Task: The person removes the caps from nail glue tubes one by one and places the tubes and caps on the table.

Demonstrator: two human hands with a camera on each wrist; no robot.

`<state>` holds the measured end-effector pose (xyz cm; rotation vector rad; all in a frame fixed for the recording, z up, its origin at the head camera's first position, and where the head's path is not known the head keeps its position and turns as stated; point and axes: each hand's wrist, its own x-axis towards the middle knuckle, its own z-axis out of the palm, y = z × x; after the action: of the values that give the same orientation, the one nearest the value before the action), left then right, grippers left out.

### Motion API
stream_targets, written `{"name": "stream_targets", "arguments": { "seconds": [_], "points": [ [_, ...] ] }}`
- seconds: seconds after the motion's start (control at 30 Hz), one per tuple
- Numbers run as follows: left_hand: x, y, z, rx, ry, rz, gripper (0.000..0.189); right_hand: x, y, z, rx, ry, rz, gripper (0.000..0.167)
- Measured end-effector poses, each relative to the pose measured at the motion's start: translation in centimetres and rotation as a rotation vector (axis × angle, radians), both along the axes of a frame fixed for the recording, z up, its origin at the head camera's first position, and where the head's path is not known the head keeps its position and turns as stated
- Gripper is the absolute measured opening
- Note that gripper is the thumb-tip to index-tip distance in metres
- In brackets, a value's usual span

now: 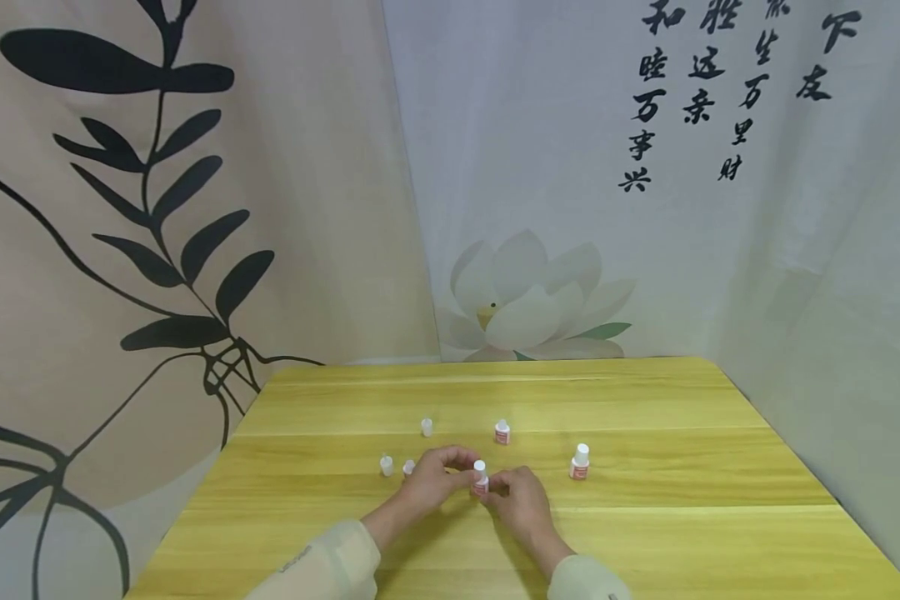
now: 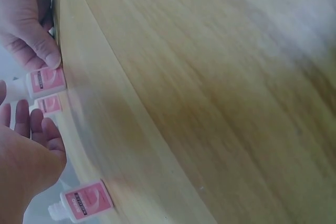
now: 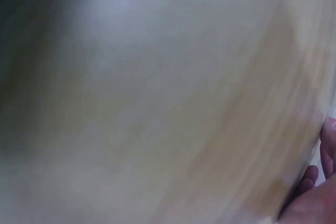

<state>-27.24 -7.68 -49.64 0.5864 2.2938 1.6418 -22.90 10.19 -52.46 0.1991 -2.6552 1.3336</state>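
Between my hands is a small white bottle [image 1: 481,480] with a pink label and a white cap, standing upright. My left hand [image 1: 433,481] pinches it from the left, thumb and forefinger tips up by the cap. From the right, my right hand [image 1: 522,502] grips its lower part with thumb and finger. The left wrist view shows the right thumb tip at the label of this bottle [image 2: 46,81], with the left hand [image 2: 29,163] beside it. At the lower edge of the right wrist view, part of the right hand [image 3: 310,203] appears.
Two labelled bottles stand beyond and to the right, one [image 1: 502,432] further back, another [image 1: 580,462] capped. Small white pieces lie to the left, one behind [image 1: 427,427], one nearer [image 1: 387,466], one [image 1: 408,467] by my left hand. An uncapped bottle [image 2: 86,201] shows too. The wooden table [image 1: 690,550] meets hanging cloth [image 1: 330,208].
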Motion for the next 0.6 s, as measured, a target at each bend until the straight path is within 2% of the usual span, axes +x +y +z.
{"name": "stream_targets", "arguments": {
  "seconds": [0.33,0.6],
  "points": [
    [-0.04,0.06,-0.04,0.008,0.004,0.008,0.028,-0.11,-0.14,-0.46,0.032,0.008,-0.022,0.008],
    [-0.1,0.03,-0.15,-0.021,0.018,-0.004,0.025,-0.04,-0.18,-0.43,0.059,0.006,-0.035,0.008]
  ]
}}
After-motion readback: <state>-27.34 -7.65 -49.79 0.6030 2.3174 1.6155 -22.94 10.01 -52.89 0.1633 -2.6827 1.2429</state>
